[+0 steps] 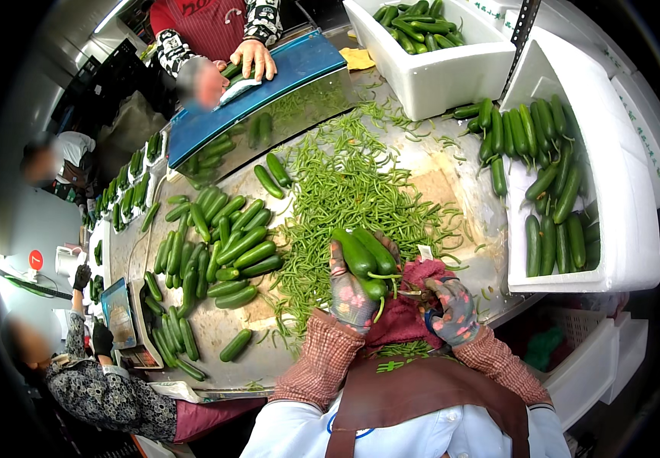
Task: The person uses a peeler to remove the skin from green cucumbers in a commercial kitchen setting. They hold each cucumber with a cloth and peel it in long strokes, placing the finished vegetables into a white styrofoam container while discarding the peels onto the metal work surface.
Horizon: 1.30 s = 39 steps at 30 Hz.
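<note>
My left hand (pixel 350 303), in a flowered glove, is wrapped around three green cucumbers (pixel 356 252), whose long stems point towards me and to the right. In my right hand (pixel 455 312), gloved alike, is a pair of scissors (pixel 411 293) with a blue handle. Its blades lie just right of the stems; whether they touch one is unclear. Below both hands a maroon cloth (pixel 387 329) is bunched at the table edge. A thick heap of cut stems (pixel 353 183) spreads over the metal table beyond the cucumbers.
A pile of stemless cucumbers (pixel 244 243) lies left. On the right, a tipped foam box (pixel 582 280) holds stemmed cucumbers; another foam box (pixel 450 74) stands behind. Across a blue-topped stand (pixel 307 57), a co-worker's hands (pixel 255 60) handle cucumbers. Another person is near a scale (pixel 129 326).
</note>
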Available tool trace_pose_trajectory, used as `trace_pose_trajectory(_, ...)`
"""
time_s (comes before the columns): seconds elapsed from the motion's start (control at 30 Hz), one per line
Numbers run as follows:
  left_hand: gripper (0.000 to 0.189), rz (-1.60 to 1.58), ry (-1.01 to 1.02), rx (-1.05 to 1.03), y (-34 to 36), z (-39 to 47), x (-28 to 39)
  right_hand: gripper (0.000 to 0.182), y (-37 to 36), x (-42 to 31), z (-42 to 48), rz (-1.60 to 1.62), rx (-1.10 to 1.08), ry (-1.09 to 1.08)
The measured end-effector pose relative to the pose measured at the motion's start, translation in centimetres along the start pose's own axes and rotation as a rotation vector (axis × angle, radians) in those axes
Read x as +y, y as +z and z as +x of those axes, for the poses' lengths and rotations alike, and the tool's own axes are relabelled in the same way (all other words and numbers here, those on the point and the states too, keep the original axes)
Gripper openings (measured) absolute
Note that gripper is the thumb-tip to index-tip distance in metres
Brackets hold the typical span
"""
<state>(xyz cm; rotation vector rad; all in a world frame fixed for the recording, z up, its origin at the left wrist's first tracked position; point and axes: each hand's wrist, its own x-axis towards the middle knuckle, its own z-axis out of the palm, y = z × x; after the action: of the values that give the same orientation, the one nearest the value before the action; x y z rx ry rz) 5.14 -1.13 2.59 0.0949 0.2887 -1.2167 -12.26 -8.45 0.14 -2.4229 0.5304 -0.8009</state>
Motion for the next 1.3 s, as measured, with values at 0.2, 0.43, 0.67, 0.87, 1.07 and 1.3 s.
trace_pose_trajectory(0.2, 0.064, -0.005, 0.034, 0.001, -0.1, -0.2, -0.9, 0.039, 0.0, 0.0, -0.3, -0.036, 0.042, 0.025)
trace_pose_trajectory(0.43, 0.065, 0.028, 0.038, 0.009, 0.4, -0.6, -1.2, 0.043, 0.4, 0.5, 0.1, -0.084, 0.064, -0.053)
trace_pose_trajectory(0.67, 0.058, -0.04, 0.087, 0.186, -0.3, -0.4, -1.6, 0.043, 0.6, 0.3, -0.4, 0.018, 0.148, -0.011)
trace_pose_trajectory(0.87, 0.057, -0.083, 0.061, 0.228, -0.1, -0.5, -2.2, 0.037, -0.5, -0.6, 1.2, -0.161, 0.144, -0.107)
trace_pose_trajectory(1.07, 0.06, -0.013, 0.053, 0.239, -0.2, -0.4, -2.7, 0.036, -0.6, -0.2, 1.0, -0.078, 0.092, -0.079)
trace_pose_trajectory(1.3, 0.064, 0.007, 0.026, 0.133, -0.2, 0.3, -2.0, 0.038, 1.9, 1.4, -2.5, 0.333, -0.043, 0.399)
